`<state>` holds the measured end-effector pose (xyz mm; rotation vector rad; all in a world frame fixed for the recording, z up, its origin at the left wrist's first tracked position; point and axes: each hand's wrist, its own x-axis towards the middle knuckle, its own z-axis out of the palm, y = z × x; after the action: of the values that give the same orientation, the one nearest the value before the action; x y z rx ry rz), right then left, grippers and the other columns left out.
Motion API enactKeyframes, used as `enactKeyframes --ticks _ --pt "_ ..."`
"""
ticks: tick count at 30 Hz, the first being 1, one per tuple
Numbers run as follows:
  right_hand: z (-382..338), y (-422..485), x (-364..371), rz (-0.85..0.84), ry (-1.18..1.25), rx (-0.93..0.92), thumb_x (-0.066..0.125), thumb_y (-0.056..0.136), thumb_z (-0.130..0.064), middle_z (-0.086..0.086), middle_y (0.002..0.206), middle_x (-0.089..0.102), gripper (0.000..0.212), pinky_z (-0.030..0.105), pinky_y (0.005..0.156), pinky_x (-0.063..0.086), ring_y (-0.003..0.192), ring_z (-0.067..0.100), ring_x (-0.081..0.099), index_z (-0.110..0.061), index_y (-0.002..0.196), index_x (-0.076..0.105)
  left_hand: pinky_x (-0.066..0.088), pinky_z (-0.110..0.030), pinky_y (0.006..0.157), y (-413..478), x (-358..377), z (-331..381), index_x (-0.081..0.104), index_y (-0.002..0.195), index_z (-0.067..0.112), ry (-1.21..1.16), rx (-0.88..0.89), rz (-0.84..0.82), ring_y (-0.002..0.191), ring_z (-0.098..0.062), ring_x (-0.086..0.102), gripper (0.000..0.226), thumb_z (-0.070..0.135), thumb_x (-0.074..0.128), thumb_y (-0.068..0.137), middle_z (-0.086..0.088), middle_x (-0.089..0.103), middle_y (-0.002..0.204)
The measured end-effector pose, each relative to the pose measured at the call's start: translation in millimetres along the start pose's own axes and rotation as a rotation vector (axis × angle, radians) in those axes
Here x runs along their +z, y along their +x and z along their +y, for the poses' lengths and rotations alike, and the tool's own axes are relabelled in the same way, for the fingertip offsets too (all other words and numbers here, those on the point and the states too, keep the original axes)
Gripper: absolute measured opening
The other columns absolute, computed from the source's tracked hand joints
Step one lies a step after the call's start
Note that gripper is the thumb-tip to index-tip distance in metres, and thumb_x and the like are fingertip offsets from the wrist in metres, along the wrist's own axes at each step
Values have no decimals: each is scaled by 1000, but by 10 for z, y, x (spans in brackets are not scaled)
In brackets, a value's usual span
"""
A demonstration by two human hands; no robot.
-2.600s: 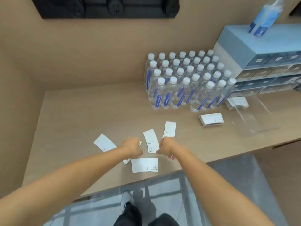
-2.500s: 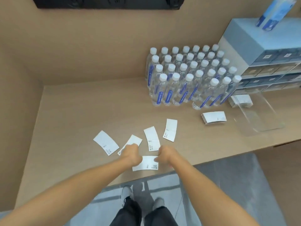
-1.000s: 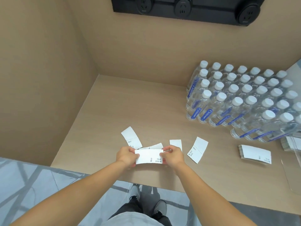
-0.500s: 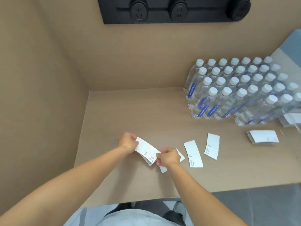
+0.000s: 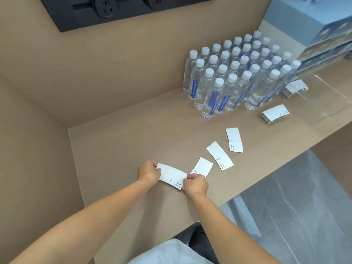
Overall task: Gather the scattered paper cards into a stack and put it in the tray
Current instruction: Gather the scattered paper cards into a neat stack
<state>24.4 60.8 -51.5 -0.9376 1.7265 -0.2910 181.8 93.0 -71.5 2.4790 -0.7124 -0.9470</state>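
Note:
Both hands hold a small stack of white paper cards (image 5: 172, 177) just above the wooden counter: my left hand (image 5: 149, 172) pinches its left end, my right hand (image 5: 195, 184) its right end. Three loose cards lie to the right in a diagonal row: a near card (image 5: 202, 167), a middle card (image 5: 219, 155) and a far card (image 5: 234, 140). A gathered pile of cards (image 5: 274, 113) rests further right. The clear plastic tray (image 5: 322, 100) sits at the far right with another card pile (image 5: 295, 88) at its back edge.
Several water bottles (image 5: 234, 73) with white caps stand in a block at the back of the counter. Light blue drawer boxes (image 5: 314, 29) rise at the back right. A black socket strip (image 5: 106, 10) is on the wall. The counter's front edge runs just right of my arms.
The held cards now lie squared together between both hands, slightly lower and more level than half a second ago. One second ago I held a single card; a second card from the left has joined it.

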Motion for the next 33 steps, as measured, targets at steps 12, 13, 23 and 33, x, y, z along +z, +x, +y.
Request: enactKeyframes --ticks 12,13,23,33 --pt "32 191 -453 69 73 14 49 82 2 18 116 67 34 45 89 59 101 36 69 -7 106 72 51 -32 85 65 -40 188 68 96 17 156 73 35 106 -27 59 16 18 54 90 -8 69 107" --pt "42 220 -546 101 85 23 47 83 2 18 113 67 34 45 87 59 97 36 70 -7 105 72 50 -31 85 70 -19 264 69 101 17 164 95 23 109 -27 58 20 17 53 89 -7 69 108" --pt "261 191 -796 116 -114 -10 55 81 -8 11 100 67 23 29 69 53 77 23 58 -7 101 66 53 -32 87 -87 535 1190 65 114 22 440 528 -312 100 -25 61 27 21 58 87 -1 63 108" --pt "238 253 -639 140 -289 -229 55 90 -10 8 113 59 23 33 92 47 109 25 55 -10 113 60 47 -41 93 -225 939 1331 49 122 18 693 509 -277 116 -29 42 74 58 76 66 -5 41 125"
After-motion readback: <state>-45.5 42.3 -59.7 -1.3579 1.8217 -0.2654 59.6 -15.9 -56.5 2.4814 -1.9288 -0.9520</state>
